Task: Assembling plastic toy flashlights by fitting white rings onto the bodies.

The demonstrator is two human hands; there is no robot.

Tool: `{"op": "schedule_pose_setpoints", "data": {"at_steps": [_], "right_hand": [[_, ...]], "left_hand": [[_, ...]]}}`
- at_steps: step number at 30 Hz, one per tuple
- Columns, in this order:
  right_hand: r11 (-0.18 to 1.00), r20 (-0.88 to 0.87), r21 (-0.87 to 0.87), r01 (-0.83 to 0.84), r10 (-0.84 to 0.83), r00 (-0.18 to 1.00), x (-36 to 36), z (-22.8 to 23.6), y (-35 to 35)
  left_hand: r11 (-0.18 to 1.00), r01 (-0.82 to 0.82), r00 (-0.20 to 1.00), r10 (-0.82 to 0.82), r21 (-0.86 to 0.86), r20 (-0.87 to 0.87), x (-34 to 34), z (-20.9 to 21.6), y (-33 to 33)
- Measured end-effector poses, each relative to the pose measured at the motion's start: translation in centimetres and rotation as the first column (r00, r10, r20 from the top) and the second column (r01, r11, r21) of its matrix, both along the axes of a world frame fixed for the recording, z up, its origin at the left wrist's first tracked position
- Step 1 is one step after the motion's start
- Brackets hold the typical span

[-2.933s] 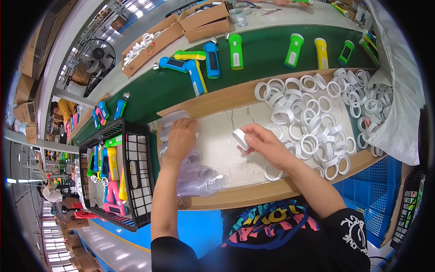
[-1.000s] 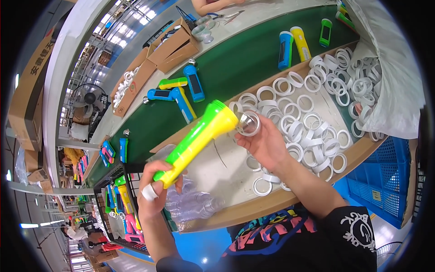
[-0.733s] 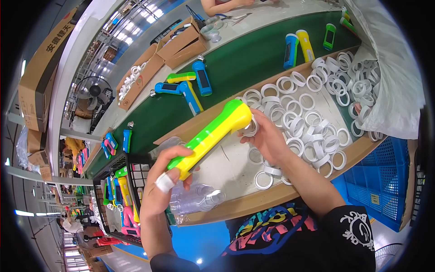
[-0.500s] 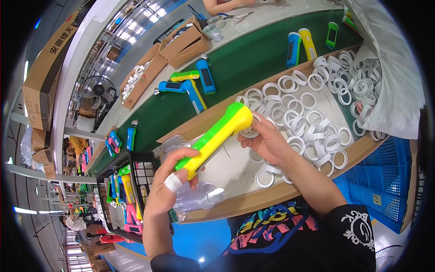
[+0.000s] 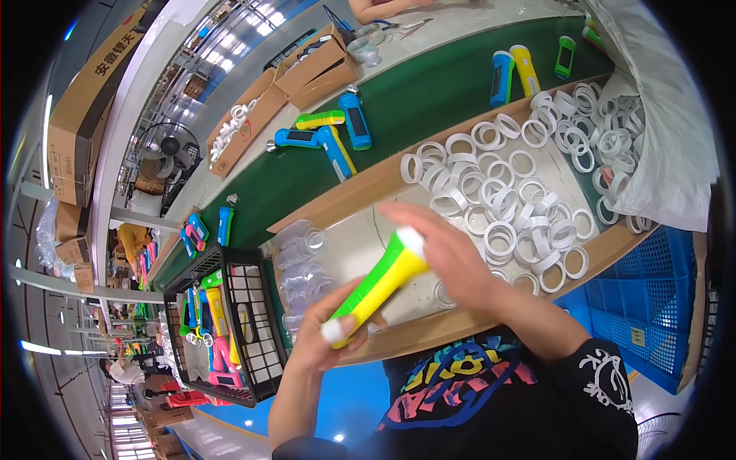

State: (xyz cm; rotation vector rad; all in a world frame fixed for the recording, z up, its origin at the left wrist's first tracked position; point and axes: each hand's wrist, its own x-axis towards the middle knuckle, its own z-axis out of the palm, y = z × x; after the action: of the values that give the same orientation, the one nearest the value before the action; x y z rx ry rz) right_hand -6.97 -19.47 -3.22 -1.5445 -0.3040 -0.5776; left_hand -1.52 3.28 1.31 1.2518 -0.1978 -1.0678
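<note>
A green and yellow flashlight lies slanted across my left hand, whose fingers are wrapped round its narrow, white-tipped end. Its wide head points up and to the right, with a white ring around the rim. Against that rim is my right hand, somewhat blurred, its fingers stretched out past the head. Whether it presses on the ring I cannot tell. Below both hands stands a shallow cardboard tray. Many loose white rings fill its right part, and stacked clear plastic discs lie at its left end.
Beyond the tray runs a green belt carrying several flashlights. A black crate of flashlights stands at left, a blue crate at right. White sheeting hangs at far right. Across the belt are cardboard boxes and another person's arm.
A white ring now sits on the flashlight's head. My left hand has lowered the flashlight toward me. My right hand has shifted from gripping a ring to lying stretched beside the head.
</note>
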Motion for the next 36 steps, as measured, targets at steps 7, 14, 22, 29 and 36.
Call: {"op": "schedule_pose_setpoints", "data": {"at_steps": [7, 14, 22, 29, 36], "right_hand": [[0.950, -0.514, 0.303, 0.073, 0.099, 0.852, 1.2, -1.1, -1.0], [0.977, -0.420, 0.176, -0.123, 0.187, 0.888, -0.1, 0.2, -1.5], [0.913, 0.357, -0.372, -0.170, 0.310, 0.881, -4.1, 6.1, 0.5], [0.790, -0.575, 0.610, 0.063, 0.386, 0.721, 2.3, -2.3, -0.7], [0.696, -0.298, 0.700, -0.163, 0.492, 0.818, 0.4, -1.7, -0.7]], "left_hand": [[0.869, -0.263, -0.272, -0.483, 0.418, 0.832, 0.3, 0.4, -3.2], [0.956, -0.157, -0.294, -0.285, 0.248, 0.912, 0.1, -2.1, -0.8], [0.965, 0.261, 0.774, -0.206, -0.006, 0.598, -2.5, -0.5, 2.6], [0.873, -0.181, -0.250, -0.486, 0.453, 0.837, 0.0, -0.9, -1.6], [0.983, -0.182, 0.983, 0.182, -0.018, 0.025, -2.7, -4.4, -0.9]]}}
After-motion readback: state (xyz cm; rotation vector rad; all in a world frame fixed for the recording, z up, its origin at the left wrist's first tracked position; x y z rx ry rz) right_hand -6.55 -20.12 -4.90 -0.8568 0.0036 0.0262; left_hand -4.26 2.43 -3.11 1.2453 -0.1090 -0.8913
